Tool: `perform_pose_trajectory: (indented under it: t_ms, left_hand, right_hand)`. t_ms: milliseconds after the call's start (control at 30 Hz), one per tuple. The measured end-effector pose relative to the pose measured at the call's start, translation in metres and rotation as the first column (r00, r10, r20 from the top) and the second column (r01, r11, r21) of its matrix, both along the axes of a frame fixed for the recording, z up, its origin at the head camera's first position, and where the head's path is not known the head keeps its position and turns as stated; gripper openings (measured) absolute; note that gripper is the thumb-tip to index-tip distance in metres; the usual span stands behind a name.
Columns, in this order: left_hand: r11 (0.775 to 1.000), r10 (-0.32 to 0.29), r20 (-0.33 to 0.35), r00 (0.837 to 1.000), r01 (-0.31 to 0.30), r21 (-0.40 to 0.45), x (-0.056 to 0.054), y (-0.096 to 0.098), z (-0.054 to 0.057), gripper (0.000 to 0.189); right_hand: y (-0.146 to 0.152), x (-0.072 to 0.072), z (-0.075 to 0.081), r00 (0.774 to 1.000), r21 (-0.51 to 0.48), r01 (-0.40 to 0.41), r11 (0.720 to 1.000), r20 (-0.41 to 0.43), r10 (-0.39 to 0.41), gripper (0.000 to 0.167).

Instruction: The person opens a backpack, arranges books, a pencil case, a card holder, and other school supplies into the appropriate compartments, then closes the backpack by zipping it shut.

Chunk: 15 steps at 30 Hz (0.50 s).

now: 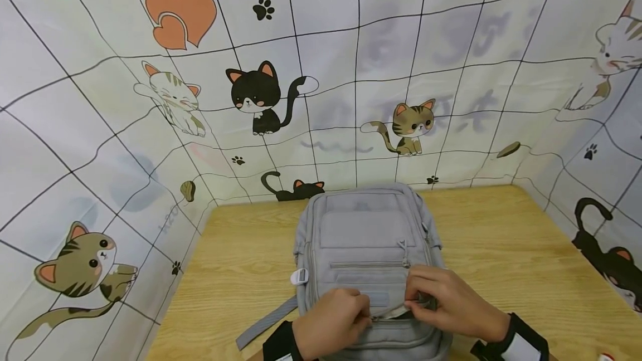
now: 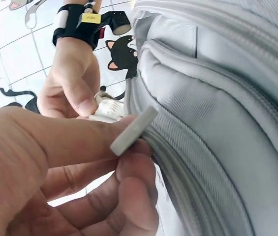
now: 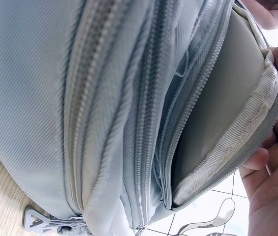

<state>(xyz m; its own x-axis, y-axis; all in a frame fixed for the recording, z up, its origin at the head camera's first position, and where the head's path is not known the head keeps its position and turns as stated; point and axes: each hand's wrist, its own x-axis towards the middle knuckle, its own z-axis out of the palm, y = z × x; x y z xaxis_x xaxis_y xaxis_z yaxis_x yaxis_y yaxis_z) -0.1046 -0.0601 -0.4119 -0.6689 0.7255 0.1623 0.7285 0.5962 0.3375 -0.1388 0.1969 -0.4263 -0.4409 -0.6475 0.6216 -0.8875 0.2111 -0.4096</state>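
A grey backpack [image 1: 365, 228] lies on the table with its front face up. My left hand [image 1: 331, 322] is at its lower front pocket, and the thumb and fingers pinch a grey zipper pull [image 2: 135, 132], which sticks out between them. Across from it, my right hand [image 1: 448, 297] grips the edge of the same pocket near its right end. In the right wrist view the pocket's zipper is parted, showing the smooth pale lining [image 3: 222, 93] and a frayed fabric binding [image 3: 239, 125] along the edge beside the right fingers.
The wooden table [image 1: 241, 255] runs out on both sides of the backpack. A grey strap [image 1: 266, 322] trails off to its left, below a round white tag [image 1: 299, 276]. Another zipper pull [image 1: 404, 252] lies higher on the front. A cat-printed sheet [image 1: 331, 99] surrounds the table.
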Motion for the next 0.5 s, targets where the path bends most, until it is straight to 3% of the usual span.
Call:
perform_pose_trajectory:
  t_ms: [267,367,500]
  left_hand:
    - [0.999,0.022,0.107,0.994,-0.026,0.038,0.005,-0.017,-0.001,0.016]
    - [0.998,0.046,0.192,0.98,-0.054,0.037,0.005,-0.022,0.001,0.018]
    - [0.994,0.095,0.25,0.964,-0.104,0.025,0.003,-0.028,0.005,0.019]
  right_hand:
    - [-0.001,0.004,0.004,1.0,-0.043,-0.004,0.999,0.001,0.004,0.038]
    - [0.0,0.004,0.004,1.0,-0.053,-0.011,0.999,0.008,0.012,0.038]
    - [0.002,0.0,0.002,0.999,-0.068,-0.034,0.997,0.012,0.035,0.036]
